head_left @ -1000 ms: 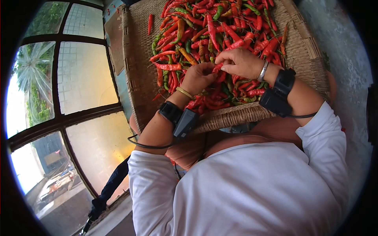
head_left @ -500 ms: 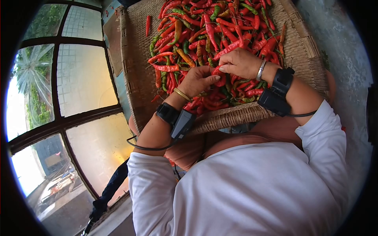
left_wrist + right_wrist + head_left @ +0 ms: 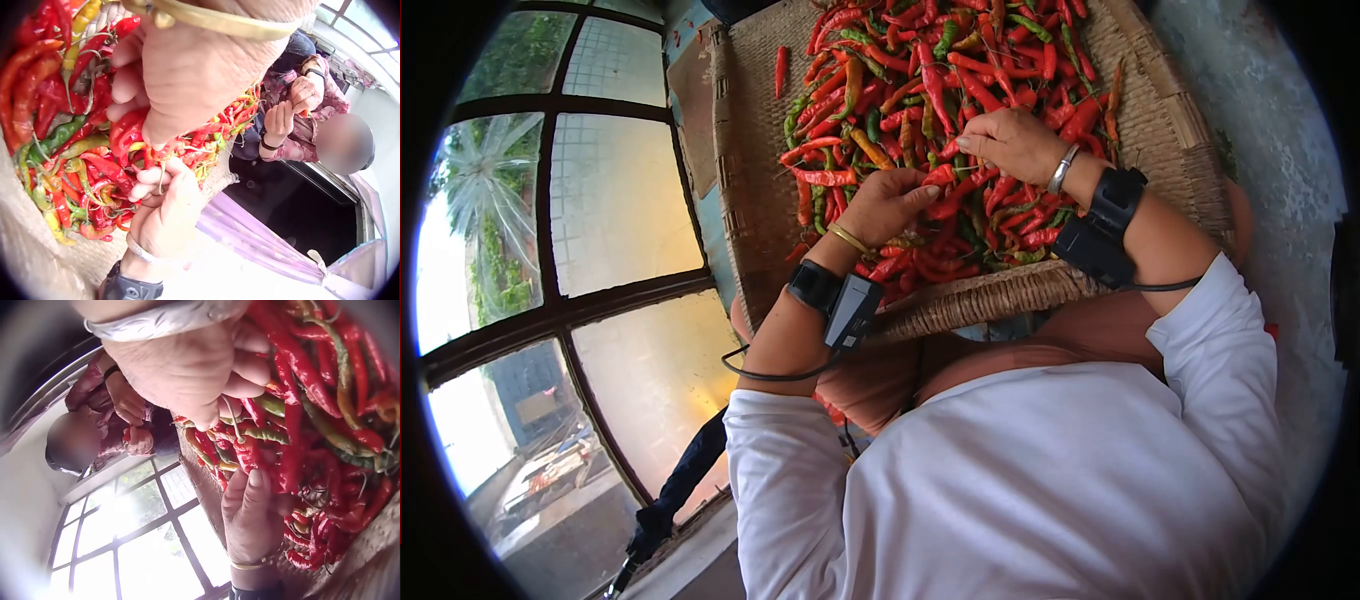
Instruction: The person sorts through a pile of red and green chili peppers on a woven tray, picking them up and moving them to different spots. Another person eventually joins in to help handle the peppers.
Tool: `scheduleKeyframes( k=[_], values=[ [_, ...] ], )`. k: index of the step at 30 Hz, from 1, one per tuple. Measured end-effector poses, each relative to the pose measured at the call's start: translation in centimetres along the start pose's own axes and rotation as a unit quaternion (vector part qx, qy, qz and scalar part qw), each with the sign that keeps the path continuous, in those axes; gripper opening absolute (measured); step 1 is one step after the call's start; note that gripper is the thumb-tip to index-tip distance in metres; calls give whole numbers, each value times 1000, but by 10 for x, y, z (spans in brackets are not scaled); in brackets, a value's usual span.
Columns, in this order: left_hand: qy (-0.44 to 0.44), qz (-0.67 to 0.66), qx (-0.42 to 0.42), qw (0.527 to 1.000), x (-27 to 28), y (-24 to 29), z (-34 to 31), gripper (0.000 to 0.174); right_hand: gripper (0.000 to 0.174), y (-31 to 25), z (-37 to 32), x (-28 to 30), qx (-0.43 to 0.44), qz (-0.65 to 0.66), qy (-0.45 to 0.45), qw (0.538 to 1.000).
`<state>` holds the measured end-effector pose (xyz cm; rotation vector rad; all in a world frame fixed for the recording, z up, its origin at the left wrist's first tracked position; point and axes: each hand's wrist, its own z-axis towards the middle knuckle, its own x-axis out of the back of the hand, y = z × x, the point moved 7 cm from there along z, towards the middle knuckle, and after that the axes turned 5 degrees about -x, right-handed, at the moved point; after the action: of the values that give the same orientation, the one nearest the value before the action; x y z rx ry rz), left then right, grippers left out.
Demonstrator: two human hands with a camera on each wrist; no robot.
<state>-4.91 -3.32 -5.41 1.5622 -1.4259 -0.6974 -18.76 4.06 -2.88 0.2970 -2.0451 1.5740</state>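
A shallow woven basket [image 3: 1165, 95] holds a heap of red, green and orange chili peppers [image 3: 930, 85]. My left hand [image 3: 888, 205] grips a red chili pepper [image 3: 248, 452] between thumb and fingers, with its thin stem [image 3: 233, 415] pointing toward the right hand. My right hand [image 3: 1017, 150] hovers just across from it, thumb and forefinger bent and apart on either side of the stem, as the left wrist view also shows. The stem's free tip shows in both wrist views. Other peppers lie close below both hands.
Another person [image 3: 306, 100] sits opposite, hands together around something small and red. Paned windows [image 3: 625, 190] stand at the left. The basket's near rim [image 3: 1000, 295] lies close to my lap. A lone red pepper [image 3: 781, 72] rests on the basket's far left.
The hands were together at the red pepper. Now they have drawn apart, the left hand moving slightly left and down with the pepper in it.
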Motion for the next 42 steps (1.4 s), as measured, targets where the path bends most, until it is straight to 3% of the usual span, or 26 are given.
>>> scheduleKeyframes(
  k=[6, 8, 9, 11, 14, 16, 18, 20, 22, 23, 24, 25, 27, 34, 39, 42],
  values=[
    [-25, 118, 37, 992, 29, 21, -8, 29, 27, -5, -1, 7, 38, -95, 19, 995],
    [53, 87, 0, 995, 47, 40, -8, 28, 26, -6, -2, 5, 42, -99, 11, 994],
    [115, -33, -60, 991, 61, 47, -5, 27, 26, -6, -2, 4, 44, -104, 1, 994],
    [196, -256, -181, 929, 95, 56, 3, 23, 25, -8, -3, 4, 55, -105, 10, 993],
    [219, -359, -191, 887, 111, 57, 13, 32, 24, -14, -6, 10, 57, -111, 22, 992],
    [209, -333, -165, 905, 94, 45, 20, 30, 24, -14, -6, 13, 48, -113, 24, 992],
    [213, -219, -99, 947, 54, 41, 22, 27, 24, -11, -5, 20, 22, -111, 58, 992],
    [111, -73, -47, 990, 7, 36, 30, 27, 23, -11, -6, 22, 22, -111, 67, 991],
    [69, -34, -64, 995, -25, 21, 38, 25, 20, -8, -4, 21, 20, -119, 68, 990],
    [60, 130, -160, 977, -38, 32, 37, 25, 20, -5, -3, 20, 19, -119, 68, 990],
    [50, 289, -252, 922, -51, 45, 33, 26, 19, -1, -2, 13, 28, -163, 47, 985],
    [49, 289, -252, 922, -52, 46, 33, 26, 18, 1, -2, 6, 38, -207, 27, 977],
    [61, 433, -199, 877, -52, 44, 34, 27, 16, 4, -4, 4, 41, -225, 33, 973],
    [84, 508, -186, 837, -46, 43, 27, 26, 14, 2, -6, 5, 46, -237, 22, 970],
    [38, 565, -140, 812, -44, 35, 34, 24, 15, 6, -4, 5, 44, -228, 19, 972],
    [50, 584, -162, 794, -45, 36, 31, 21, 16, 6, -3, 6, 42, -224, 21, 974]
  ],
)
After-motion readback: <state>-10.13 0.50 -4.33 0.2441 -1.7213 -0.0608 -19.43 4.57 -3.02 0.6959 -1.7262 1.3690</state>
